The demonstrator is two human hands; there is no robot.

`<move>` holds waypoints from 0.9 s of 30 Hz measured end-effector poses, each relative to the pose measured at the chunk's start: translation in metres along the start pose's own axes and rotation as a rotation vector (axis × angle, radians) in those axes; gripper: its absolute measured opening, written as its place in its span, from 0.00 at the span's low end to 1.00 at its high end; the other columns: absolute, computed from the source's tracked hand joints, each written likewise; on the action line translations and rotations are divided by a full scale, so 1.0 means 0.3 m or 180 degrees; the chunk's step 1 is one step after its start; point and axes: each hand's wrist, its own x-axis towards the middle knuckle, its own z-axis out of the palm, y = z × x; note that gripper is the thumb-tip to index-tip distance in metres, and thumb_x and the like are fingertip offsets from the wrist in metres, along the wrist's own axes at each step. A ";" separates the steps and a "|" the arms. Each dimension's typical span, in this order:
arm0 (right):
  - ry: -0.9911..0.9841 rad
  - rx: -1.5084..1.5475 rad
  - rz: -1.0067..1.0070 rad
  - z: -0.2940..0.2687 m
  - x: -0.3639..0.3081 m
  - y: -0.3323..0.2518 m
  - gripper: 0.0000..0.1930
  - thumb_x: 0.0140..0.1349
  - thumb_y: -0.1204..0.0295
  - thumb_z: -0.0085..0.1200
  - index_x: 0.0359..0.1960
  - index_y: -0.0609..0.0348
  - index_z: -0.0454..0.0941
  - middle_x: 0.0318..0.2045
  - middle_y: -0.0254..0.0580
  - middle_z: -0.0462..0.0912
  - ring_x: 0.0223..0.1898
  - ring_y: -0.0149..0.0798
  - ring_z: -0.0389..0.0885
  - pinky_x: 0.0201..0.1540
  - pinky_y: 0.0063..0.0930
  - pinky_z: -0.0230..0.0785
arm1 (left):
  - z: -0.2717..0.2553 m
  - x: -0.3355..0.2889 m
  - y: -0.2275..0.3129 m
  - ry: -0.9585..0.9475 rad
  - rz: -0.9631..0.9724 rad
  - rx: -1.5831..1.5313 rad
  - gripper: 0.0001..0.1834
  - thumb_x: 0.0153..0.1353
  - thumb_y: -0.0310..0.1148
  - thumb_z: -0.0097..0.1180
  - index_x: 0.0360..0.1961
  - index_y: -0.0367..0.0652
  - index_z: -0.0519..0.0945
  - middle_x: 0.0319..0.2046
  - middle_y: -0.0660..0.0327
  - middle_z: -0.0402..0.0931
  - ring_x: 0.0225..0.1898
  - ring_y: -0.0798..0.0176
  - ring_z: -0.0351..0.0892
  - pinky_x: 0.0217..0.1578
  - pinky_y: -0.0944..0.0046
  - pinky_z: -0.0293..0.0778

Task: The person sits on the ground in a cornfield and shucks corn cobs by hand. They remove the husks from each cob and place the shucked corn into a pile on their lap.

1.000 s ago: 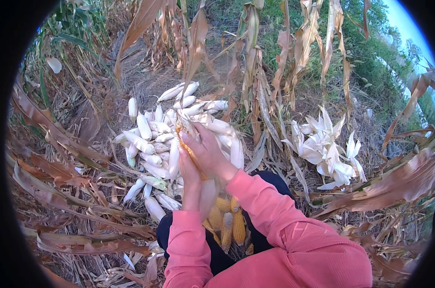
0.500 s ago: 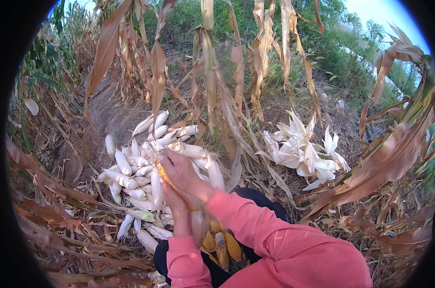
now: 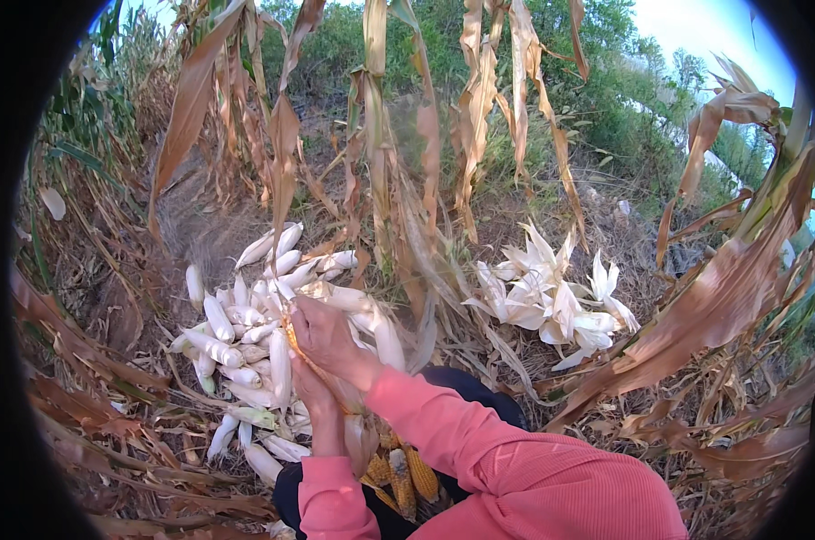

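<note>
A partly husked ear of corn [image 3: 292,340] is in my two hands, its orange-yellow kernels showing along the left side. My left hand [image 3: 312,400] is wrapped round its lower part from below. Closed near its upper end is my right hand [image 3: 326,337], with the fingers curled over and partly hidden. Pale husk [image 3: 361,439] hangs down below the hands. Just beyond and to the left lies a heap of ears in whitish husks [image 3: 217,319]. Several bare yellow cobs [image 3: 400,481] lie between my legs.
A pile of stripped pale husks [image 3: 551,297] lies on the ground to the right. Dry corn stalks [image 3: 378,135] stand right in front, and brown drooping leaves [image 3: 695,315] reach in from the right. Dry litter covers the soil; green bushes [image 3: 596,117] grow farther back.
The whole view has shifted slightly, so the scene sits a little farther left. My right hand has curled tighter near the ear's upper end; both hands remain on the ear.
</note>
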 end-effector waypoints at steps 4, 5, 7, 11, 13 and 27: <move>0.0175 0.0181 0.0049 -0.010 0.008 -0.010 0.08 0.62 0.74 0.44 0.25 0.65 0.69 0.18 0.56 0.71 0.21 0.57 0.72 0.24 0.41 0.63 | 0.006 -0.011 0.025 0.0006 0.0022 0.0195 0.36 0.68 0.55 0.31 0.59 0.31 0.66 0.53 0.53 0.71 0.53 0.58 0.72 0.53 0.63 0.67; 0.0187 0.0187 0.0091 -0.010 0.007 -0.007 0.09 0.62 0.74 0.44 0.25 0.65 0.69 0.18 0.57 0.71 0.21 0.57 0.72 0.24 0.41 0.63 | 0.009 -0.011 0.029 -0.0016 0.0018 0.0195 0.35 0.68 0.55 0.31 0.59 0.31 0.66 0.53 0.54 0.71 0.53 0.58 0.72 0.53 0.63 0.68; 0.0207 0.0286 0.0190 -0.009 0.009 -0.019 0.09 0.62 0.74 0.44 0.25 0.65 0.69 0.17 0.57 0.71 0.20 0.57 0.73 0.23 0.40 0.63 | -0.004 -0.002 0.023 -0.0080 0.0148 0.0236 0.34 0.69 0.53 0.31 0.58 0.31 0.67 0.52 0.54 0.72 0.52 0.59 0.73 0.52 0.63 0.68; 0.0204 0.0445 0.0408 -0.021 0.027 0.015 0.09 0.61 0.75 0.44 0.24 0.66 0.68 0.15 0.58 0.69 0.19 0.60 0.71 0.21 0.44 0.61 | 0.002 0.010 -0.004 -0.0086 0.0251 0.0301 0.31 0.70 0.50 0.31 0.56 0.31 0.68 0.50 0.53 0.73 0.49 0.60 0.74 0.50 0.64 0.69; 0.0174 0.0589 0.0575 -0.017 0.031 0.010 0.09 0.60 0.75 0.43 0.23 0.66 0.67 0.15 0.58 0.68 0.17 0.57 0.68 0.22 0.42 0.60 | 0.002 0.004 0.013 -0.0178 0.0366 0.0306 0.30 0.70 0.49 0.31 0.53 0.31 0.70 0.46 0.55 0.75 0.45 0.62 0.75 0.47 0.65 0.71; -0.0020 0.3671 0.2354 -0.026 0.019 0.074 0.09 0.62 0.73 0.42 0.28 0.61 0.74 0.26 0.31 0.76 0.29 0.25 0.72 0.35 0.21 0.65 | -0.005 -0.023 0.087 -0.0152 0.0581 0.0473 0.25 0.68 0.48 0.39 0.38 0.33 0.78 0.30 0.61 0.76 0.32 0.70 0.70 0.35 0.68 0.68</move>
